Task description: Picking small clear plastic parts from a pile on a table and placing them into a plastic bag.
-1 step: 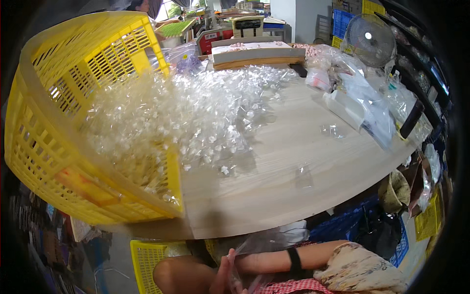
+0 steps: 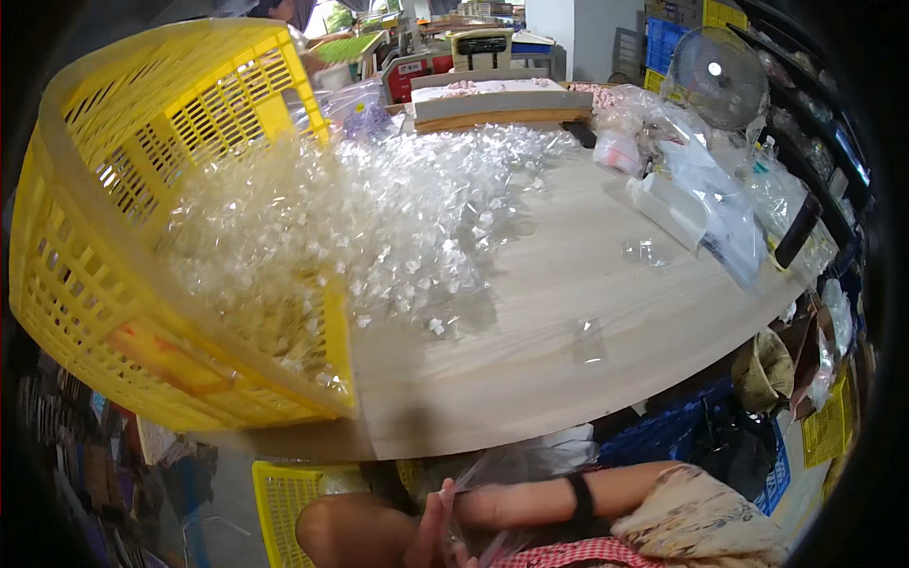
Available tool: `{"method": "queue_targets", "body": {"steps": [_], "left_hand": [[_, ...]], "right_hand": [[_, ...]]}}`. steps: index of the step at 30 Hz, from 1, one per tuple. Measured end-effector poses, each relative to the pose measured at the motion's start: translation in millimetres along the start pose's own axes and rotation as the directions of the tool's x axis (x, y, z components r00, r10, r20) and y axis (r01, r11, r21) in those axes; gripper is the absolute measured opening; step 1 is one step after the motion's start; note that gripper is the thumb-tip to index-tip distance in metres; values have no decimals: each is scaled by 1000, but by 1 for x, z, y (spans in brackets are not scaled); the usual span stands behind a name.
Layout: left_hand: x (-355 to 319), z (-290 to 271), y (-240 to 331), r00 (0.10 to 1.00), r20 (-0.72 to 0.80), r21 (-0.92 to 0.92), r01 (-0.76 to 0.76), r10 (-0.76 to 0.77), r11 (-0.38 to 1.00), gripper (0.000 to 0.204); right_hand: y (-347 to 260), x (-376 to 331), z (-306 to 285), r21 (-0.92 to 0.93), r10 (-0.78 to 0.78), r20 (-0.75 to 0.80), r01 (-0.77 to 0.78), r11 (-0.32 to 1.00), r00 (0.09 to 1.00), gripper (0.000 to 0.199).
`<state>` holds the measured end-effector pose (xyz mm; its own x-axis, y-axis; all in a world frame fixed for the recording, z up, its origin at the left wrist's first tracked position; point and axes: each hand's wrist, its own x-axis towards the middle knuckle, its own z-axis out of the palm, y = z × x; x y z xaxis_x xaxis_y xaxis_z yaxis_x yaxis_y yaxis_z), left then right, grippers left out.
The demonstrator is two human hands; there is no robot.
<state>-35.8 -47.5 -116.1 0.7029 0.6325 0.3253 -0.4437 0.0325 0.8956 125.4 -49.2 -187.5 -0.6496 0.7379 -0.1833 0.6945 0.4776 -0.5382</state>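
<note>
Film (image 2: 451,523), thin, glossy clear plastic, sits at the lower centre of the frame against my bunched fingers (image 2: 433,521), which look nearly together beside it; overlap hides how firmly they close, so I cannot tell. Such slick stuff probably handles best pinched lightly by an edge, the rest left slack against creasing. My bare right forearm (image 2: 530,505), crossed by a black band (image 2: 579,500), enters from the lower right above red-and-white checked cloth (image 2: 578,552). Mid-frame, a pale wood-grained tabletop (image 2: 530,379) bears a glittering heap of small clear plastic pieces (image 2: 417,227), reaching into the yellow lattice-walled plastic crate (image 2: 227,383) at left.
</note>
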Motion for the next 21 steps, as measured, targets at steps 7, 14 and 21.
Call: {"method": "queue_targets", "body": {"steps": [7,14,21], "left_hand": [[-3,-5,4,990,-56,20,135,-133,991,87],[7,-4,3,998,6,92,58,-59,994,88],[4,-7,7,978,-44,210,207,-203,955,89]], "right_hand": [[15,-112,-123,-228,61,-619,-254,940,783,28],[117,-198,-112,-161,299,-757,-609,776,582,30],[238,-291,-141,30,319,-946,-971,238,49,28]]}}
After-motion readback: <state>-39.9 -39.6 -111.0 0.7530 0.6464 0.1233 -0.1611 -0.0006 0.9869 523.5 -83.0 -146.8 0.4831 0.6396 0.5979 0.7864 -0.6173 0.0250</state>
